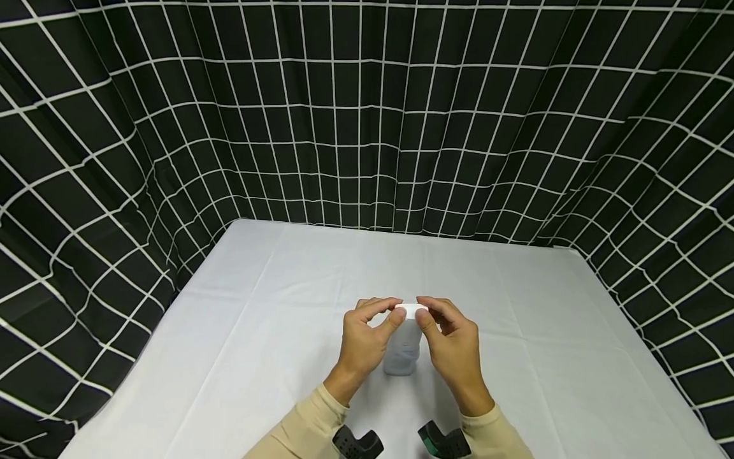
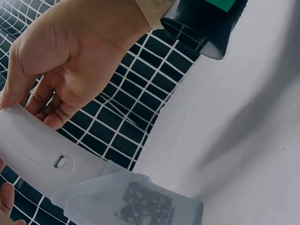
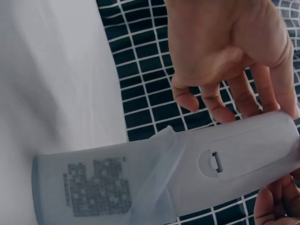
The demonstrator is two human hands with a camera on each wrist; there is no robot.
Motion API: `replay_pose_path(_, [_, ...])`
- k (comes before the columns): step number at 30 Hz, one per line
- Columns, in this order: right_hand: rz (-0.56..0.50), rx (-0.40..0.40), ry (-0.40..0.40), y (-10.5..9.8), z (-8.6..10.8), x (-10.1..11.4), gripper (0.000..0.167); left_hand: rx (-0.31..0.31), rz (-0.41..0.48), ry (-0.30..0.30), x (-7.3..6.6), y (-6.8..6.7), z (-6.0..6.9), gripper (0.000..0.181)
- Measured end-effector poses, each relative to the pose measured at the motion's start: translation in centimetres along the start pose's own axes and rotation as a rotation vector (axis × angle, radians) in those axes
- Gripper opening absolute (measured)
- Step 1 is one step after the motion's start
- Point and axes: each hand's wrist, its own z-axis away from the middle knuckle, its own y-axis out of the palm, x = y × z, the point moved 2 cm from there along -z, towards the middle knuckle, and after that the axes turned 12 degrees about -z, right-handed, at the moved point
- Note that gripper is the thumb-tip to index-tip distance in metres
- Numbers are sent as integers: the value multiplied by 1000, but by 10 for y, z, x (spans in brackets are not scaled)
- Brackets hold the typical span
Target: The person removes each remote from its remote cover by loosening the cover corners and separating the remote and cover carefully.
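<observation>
A white remote control (image 1: 413, 310), its battery cover showing in both wrist views, stands upright with its lower part inside a translucent sleeve (image 1: 401, 360). The sleeve's lower end is on the table, and its upper edge is slanted and folded. Through it a blurred label (image 3: 98, 187) shows. With thumb and fingers my left hand (image 1: 364, 338) pinches the remote's top at the left corner. Opposite it, my right hand (image 1: 459, 344) pinches the right corner in the same way. Neither hand touches the sleeve in the wrist views.
A white cloth covers the table (image 1: 275, 280). Black curtains (image 1: 367, 127) with a white grid surround its back and sides. Dark wrist devices (image 1: 358, 443) sit at both cuffs.
</observation>
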Motion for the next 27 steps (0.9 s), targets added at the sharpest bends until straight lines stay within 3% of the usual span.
replay_pose_path(6, [2,-9,-2,-1,0,2,21,-2,2,-10,30,5,7,17])
replay_pose_path(11, [-3,-24,8,1,0,1,19,0,-23,-71,56,6,18,12])
replay_pose_path(13, [-4,-28,7,1,0,2,19,15,-43,-125,64,6,23,8])
replay_pose_path(17, [-8,-35,11,2,1,2,18,67,-102,-323,75,6,33,9])
replay_pose_path(21, [-11,-45,18,2,2,3,18,133,-128,-502,76,7,36,15])
replay_pose_path(24, [-15,-49,28,2,2,3,18,156,-83,-560,73,7,34,16])
replay_pose_path(27, [-20,-50,33,2,3,3,18,140,42,-611,69,8,31,13])
